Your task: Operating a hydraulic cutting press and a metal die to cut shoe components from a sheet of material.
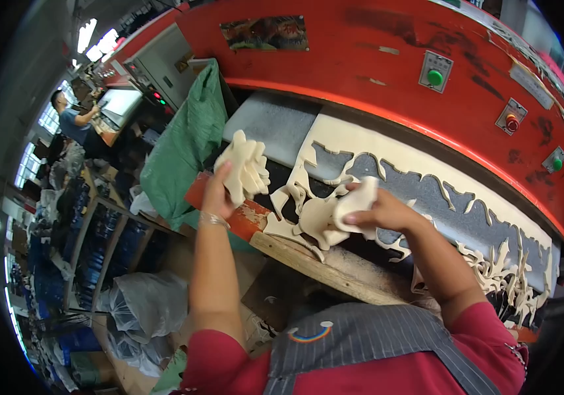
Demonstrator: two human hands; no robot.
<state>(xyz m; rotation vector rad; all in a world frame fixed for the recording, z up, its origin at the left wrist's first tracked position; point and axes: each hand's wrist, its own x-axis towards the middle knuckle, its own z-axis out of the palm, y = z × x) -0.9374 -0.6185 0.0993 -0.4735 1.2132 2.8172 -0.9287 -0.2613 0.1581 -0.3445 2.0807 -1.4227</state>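
My left hand (pixel 217 196) is closed around a stack of cream foam cut-outs (pixel 245 168), held up beside a green sack. The cut-outs have wavy, lobed edges. Over the front of the machine bed, my right hand (pixel 382 212) pinches a curled cream foam piece (pixel 359 200) between thumb and fingers. Just beneath it, another flat foam piece (pixel 317 217) rests among the scraps; whether it touches the held one I cannot tell. Behind both hands lies a cream foam sheet (pixel 367 139) with large shapes cut out of it.
A red machine (pixel 361 66) with green buttons (pixel 434 78) and a red knob (pixel 511 122) rises behind the bed. Foam scraps (pixel 503 270) pile up at right. A wooden rail (pixel 321 266) edges the front. The green sack (pixel 190 145) hangs at left; a co-worker (pixel 74 118) stands farther off.
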